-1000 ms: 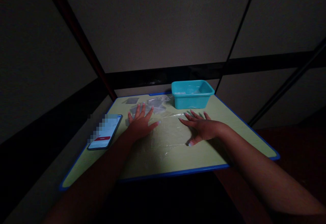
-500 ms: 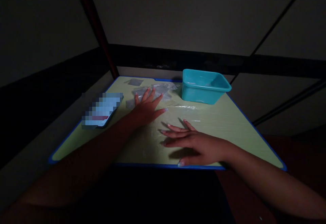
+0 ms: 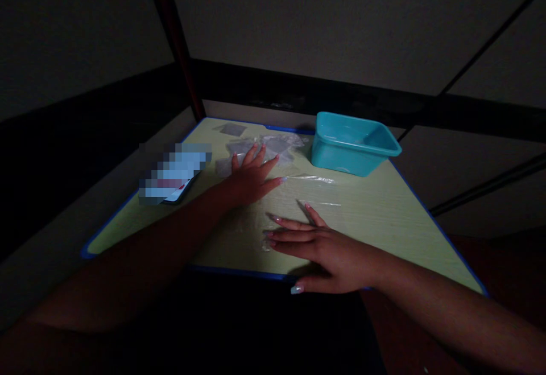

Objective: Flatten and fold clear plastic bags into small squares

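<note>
My left hand [image 3: 251, 178] lies with fingers spread, its fingertips over several thin, greyish plastic pieces [image 3: 279, 146] near the back of the table. Nearer the front edge, my right hand [image 3: 324, 250] has its fingers stretched out to the left, with the thumb at the blue edge. A clear plastic sheet [image 3: 311, 190] lies flat between and under the hands; its outline is faint. The right fingertips are at a small wrinkled part of it. Neither hand grips anything.
A turquoise basin [image 3: 352, 156] stands at the back right of the blue-edged table [image 3: 396, 221]. A phone [image 3: 183, 177] with a lit, pixelated screen lies at the left. One small grey square [image 3: 233, 130] is at the back left.
My right hand has moved slightly toward the front edge and left, its thumb now reaching the edge. My left hand stays over the plastic pieces. The view has shifted a little.
</note>
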The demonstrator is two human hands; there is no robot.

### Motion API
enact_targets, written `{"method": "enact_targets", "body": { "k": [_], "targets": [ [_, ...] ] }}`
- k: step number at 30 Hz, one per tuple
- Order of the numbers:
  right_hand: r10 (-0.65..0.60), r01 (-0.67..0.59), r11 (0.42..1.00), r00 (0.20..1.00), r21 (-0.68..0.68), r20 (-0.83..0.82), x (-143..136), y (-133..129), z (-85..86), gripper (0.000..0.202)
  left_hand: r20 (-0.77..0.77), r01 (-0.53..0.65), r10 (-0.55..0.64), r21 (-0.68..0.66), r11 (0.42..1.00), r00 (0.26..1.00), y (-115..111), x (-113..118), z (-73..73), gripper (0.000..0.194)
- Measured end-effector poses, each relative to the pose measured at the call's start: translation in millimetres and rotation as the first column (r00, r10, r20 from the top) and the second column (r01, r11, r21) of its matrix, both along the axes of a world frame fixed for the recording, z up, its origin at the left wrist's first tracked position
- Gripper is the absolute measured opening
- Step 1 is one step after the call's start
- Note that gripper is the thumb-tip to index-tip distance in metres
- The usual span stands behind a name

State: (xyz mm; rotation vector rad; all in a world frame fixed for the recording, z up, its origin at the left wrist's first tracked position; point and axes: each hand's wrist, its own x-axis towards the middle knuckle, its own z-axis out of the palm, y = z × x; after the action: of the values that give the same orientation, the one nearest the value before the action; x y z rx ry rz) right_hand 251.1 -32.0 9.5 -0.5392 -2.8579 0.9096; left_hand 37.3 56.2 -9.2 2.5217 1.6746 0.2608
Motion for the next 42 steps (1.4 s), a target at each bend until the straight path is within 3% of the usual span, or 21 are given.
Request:
{"method": "enact_targets", "body": {
  "k": [4, 6, 9, 11, 13, 17, 25, 28, 31, 37, 40, 42],
  "targets": [
    [-0.020, 0.019, 0.999, 0.999, -0.034, -0.037, 2, 1, 0.9, 0.068, 0.097, -0.005, 0.007, -0.023, 1.000, 0.995, 2, 0, 0.0, 0.058],
    [-0.063, 0.058, 0.996, 0.995, -0.061, -0.078, 5, 3, 1.2, 0.067, 0.216, 0.046, -0.050, 0.023, 0.999, 0.975, 4, 0, 2.4, 0.053],
    [-0.185, 0.172, 0.981, 0.965, -0.086, -0.184, 9, 9, -0.8, 0.058, 0.466, 0.227, -0.227, 0.058, 0.972, 0.855, 4, -1, 9.5, 0.046],
    [-0.261, 0.240, 0.965, 0.932, -0.110, -0.253, 11, 14, -3.7, 0.050, 0.605, 0.367, -0.283, -0.016, 0.930, 0.744, 4, -3, 13.8, 0.049],
    [-0.322, 0.285, 0.945, 0.899, -0.163, -0.298, 11, 19, -6.9, 0.043, 0.670, 0.476, -0.281, -0.123, 0.871, 0.687, 3, -4, 15.5, 0.052],
    [-0.380, 0.293, 0.916, 0.854, -0.273, -0.356, 11, 24, -11.0, 0.036, 0.623, 0.538, -0.274, -0.283, 0.794, 0.733, 3, -5, 11.3, 0.048],
    [-0.448, 0.374, 0.886, 0.843, -0.273, -0.298, 14, 25, -10.3, 0.032, 0.570, 0.512, -0.256, -0.349, 0.785, 0.781, 5, -7, 4.6, 0.043],
    [-0.438, 0.363, 0.893, 0.835, -0.265, -0.333, 14, 26, -9.4, 0.028, 0.550, 0.535, -0.255, -0.440, 0.721, 0.795, 5, -13, 10.8, 0.047],
    [-0.434, 0.363, 0.898, 0.829, -0.250, -0.352, 14, 26, -8.7, 0.027, 0.475, 0.562, -0.330, -0.522, 0.641, 0.816, 5, -22, 21.0, 0.059],
    [-0.424, 0.368, 0.904, 0.838, -0.216, -0.343, 14, 25, -7.8, 0.027, 0.352, 0.569, -0.448, -0.509, 0.646, 0.822, -3, -29, 41.3, 0.076],
    [-0.426, 0.372, 0.903, 0.839, -0.213, -0.339, 13, 24, -7.4, 0.027, 0.361, 0.574, -0.447, -0.535, 0.619, 0.819, -7, -29, 46.4, 0.078],
    [-0.418, 0.359, 0.906, 0.843, -0.224, -0.338, 13, 24, -7.1, 0.028, 0.388, 0.584, -0.437, -0.577, 0.571, 0.811, -8, -29, 47.3, 0.080]
  ]
}}
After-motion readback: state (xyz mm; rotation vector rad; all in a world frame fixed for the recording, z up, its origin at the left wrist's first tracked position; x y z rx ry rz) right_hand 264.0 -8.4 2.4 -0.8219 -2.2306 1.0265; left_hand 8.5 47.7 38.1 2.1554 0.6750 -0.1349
